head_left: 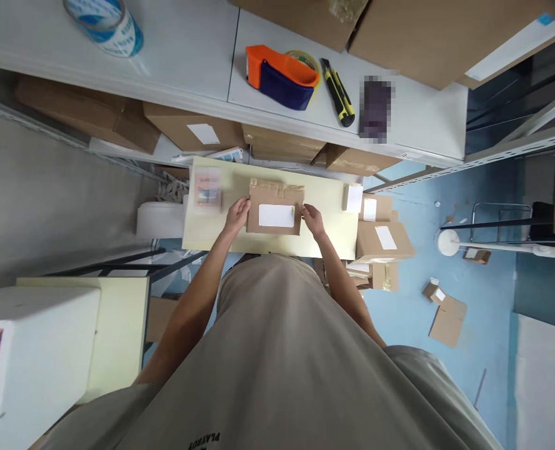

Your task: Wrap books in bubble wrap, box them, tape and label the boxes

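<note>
Between my two hands is a flat brown cardboard box (276, 195) with a white label (276, 215) on top and clear tape along its far edge. My left hand (237, 214) grips the box's left side, fingers closed at the edge. On the opposite side, my right hand (312, 219) is closed on the right edge. The box is over a pale yellow table (230, 240); whether it rests on the surface or is slightly lifted, I cannot tell. A clear packet with pinkish print (208, 189) lies left of my left hand.
A white stack of labels (353, 198) sits at the table's right end, beside labelled cartons (383, 240). On the grey shelf (179, 56) above are an orange and navy tape dispenser (282, 78), a yellow and black utility knife (338, 94) and a blue-white tape roll (109, 28).
</note>
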A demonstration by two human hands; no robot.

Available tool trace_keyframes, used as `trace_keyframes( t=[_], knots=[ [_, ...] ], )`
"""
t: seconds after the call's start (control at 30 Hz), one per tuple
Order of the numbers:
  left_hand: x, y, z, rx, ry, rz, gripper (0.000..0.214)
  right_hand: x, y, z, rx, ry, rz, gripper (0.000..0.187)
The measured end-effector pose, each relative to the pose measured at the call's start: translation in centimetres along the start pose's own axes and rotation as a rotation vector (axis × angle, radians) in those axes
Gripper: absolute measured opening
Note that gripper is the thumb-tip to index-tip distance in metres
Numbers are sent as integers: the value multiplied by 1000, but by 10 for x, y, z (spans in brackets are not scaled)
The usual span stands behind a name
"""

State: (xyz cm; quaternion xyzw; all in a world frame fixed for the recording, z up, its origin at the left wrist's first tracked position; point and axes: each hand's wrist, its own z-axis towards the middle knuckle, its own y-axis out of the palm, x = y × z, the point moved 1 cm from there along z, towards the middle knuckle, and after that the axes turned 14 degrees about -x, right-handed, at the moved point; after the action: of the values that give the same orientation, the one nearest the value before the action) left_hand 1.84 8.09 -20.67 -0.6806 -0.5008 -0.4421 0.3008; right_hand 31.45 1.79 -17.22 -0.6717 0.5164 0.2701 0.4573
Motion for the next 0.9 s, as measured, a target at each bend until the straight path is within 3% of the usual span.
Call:
trace_keyframes(
  t=[0.13,0.27,0.5,0.67,0.8,0.9],
  knots=[
    [28,-10,-22,-2,115,22,80,-26,-6,-32,11,-42,166,75],
    [43,-16,-43,1,30,113,82,-41,-2,-57,60,-81,162,79],
    [46,4,-50,31,-213,666,82,-28,27,-47,36,110,-36,74],
    [55,15,-46,52,-235,826,63,-29,26,-44,69,128,-222,44],
    [67,21,-41,79,-264,950,82,-37,27,-45,112,182,-373,46],
    [77,21,-36,84,-256,1048,65,-44,30,-43,140,224,-415,45]
  ],
)
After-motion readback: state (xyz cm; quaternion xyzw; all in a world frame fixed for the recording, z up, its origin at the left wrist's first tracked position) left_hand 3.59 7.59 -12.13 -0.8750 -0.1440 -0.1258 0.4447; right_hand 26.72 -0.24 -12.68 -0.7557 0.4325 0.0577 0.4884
